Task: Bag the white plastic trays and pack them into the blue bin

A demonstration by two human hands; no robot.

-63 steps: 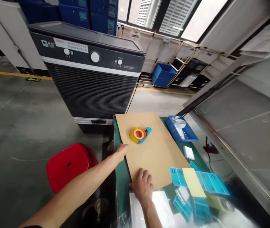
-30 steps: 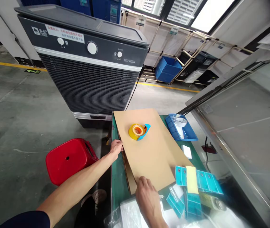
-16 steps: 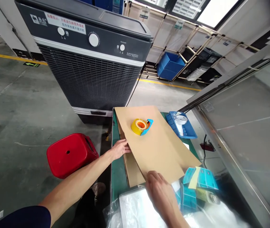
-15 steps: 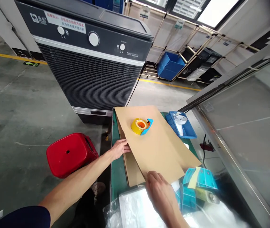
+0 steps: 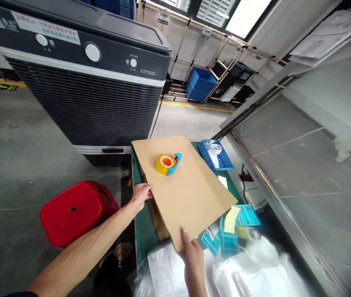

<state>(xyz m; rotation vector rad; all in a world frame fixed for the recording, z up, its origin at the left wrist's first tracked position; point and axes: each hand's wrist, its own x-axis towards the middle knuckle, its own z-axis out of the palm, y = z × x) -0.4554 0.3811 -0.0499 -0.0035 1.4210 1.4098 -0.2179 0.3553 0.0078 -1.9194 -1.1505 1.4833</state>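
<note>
A flat brown cardboard sheet (image 5: 188, 189) lies over the green table (image 5: 144, 243), with more cardboard under its left edge. My left hand (image 5: 143, 193) pinches that left edge, thumb on top. At the near corner my right hand (image 5: 190, 251) grips the same sheet, thumb above and the other fingers partly hidden. On the sheet's far half rests a roll of yellow tape (image 5: 163, 164) in a blue cutter. Close to my right hand are teal printed label sheets (image 5: 229, 241) and a pale yellow strip (image 5: 231, 218).
Clear plastic bags (image 5: 169, 266) cover the table's near end. A blue tray (image 5: 221, 159) holding a white roll sits at the far right. A red stool (image 5: 76, 212) stands left on the floor, a dark air cooler (image 5: 101, 99) behind the table, and a metal-framed panel (image 5: 286, 173) to the right.
My right hand has turned, its thumb now on top of the sheet's near corner. The sheet's near side has shifted and sits a little raised. The view has swung right.
</note>
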